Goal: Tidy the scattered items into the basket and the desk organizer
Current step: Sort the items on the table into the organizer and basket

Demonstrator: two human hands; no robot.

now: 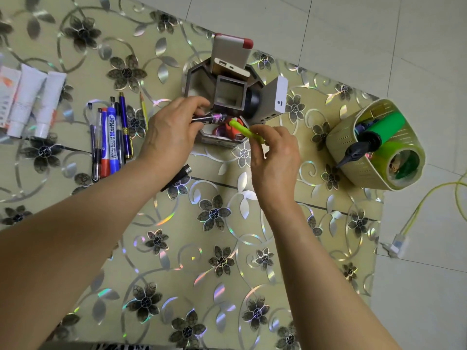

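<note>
The hexagonal desk organizer [194, 79] stands at the table's far middle, holding a power bank [231, 55], a white charger [279, 98] and a dark round item. My left hand [174, 132] grips a dark pen with a purple band [209, 118] over the organizer's front compartment. My right hand [274, 152] pinches a lime-green tool [242, 130], its tip over the same compartment, where something red lies. The pale green basket [341, 137] at the right holds a green pump [379, 130] and a tape roll [401, 162].
Several pens, a whiteboard marker [111, 145] and a pencil [144, 108] lie at the left, with white tubes [27, 102] further left. A black cylinder [178, 176] lies under my left wrist. The table edge runs at the right; a yellow cable [424, 198] lies on the floor.
</note>
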